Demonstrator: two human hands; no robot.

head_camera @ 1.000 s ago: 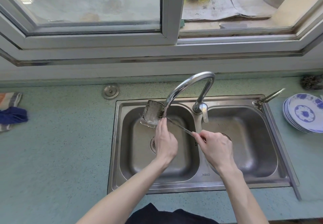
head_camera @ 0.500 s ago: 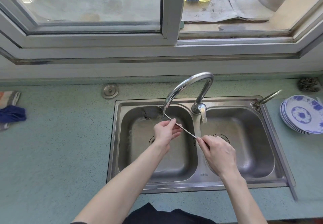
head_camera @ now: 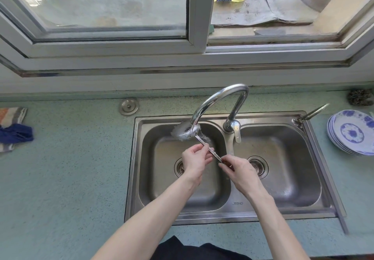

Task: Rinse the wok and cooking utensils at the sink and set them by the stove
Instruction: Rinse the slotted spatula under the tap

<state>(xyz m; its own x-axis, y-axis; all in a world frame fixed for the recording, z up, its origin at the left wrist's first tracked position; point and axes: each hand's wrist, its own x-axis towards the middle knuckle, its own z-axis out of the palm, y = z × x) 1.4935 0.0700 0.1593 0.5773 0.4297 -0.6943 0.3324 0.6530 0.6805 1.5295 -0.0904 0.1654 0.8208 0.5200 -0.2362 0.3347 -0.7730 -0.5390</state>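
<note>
A metal spatula [head_camera: 185,131] is held over the left basin of the steel double sink [head_camera: 234,216]. Its flat blade sits under the curved tap [head_camera: 217,98], and water splashes white over it. My right hand [head_camera: 239,168] grips the dark end of the handle. My left hand [head_camera: 195,158] pinches the thin shaft nearer the blade. No wok is in view.
A stack of blue-and-white plates [head_camera: 353,135] stands on the counter to the right of the sink. A steel scourer [head_camera: 360,97] lies behind it. Cloths [head_camera: 12,132] lie at the far left. A round metal plug [head_camera: 129,105] sits on the green counter [head_camera: 70,168].
My left hand slid from the blade down along the shaft toward my right hand. The blade turned under the tap, and water now splashes over it.
</note>
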